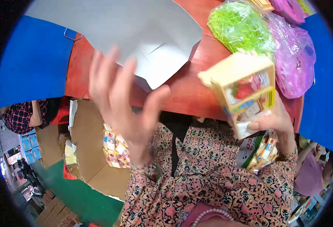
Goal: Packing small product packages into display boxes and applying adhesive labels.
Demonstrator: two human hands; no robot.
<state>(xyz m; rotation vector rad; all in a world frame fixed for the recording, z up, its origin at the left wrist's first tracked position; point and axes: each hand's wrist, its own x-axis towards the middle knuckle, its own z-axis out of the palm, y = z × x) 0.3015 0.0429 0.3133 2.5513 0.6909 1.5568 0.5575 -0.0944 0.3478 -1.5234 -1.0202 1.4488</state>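
Note:
My right hand (274,115) grips a small cream-yellow plastic toy cabinet (234,100) by its lower end, thumb across the near face. The cabinet is tilted and slightly blurred. Its two open compartments show colourful printed pictures, one with red fruit-like shapes. My left hand (123,98) is raised on the left with its fingers spread, smeared by motion, with nothing seen in it. Behind those fingers lies a grey sheet-like tray or chute (136,22) with a bright, folded near corner, resting over the red table (191,96).
A clear bag of thin bright-green pieces (240,28) and a pink plastic bag (293,56) lie at the far right. A cardboard box (89,147) at my left holds several small packs (115,147). More packs (265,151) sit in a bag at my right. Other people sit on both sides.

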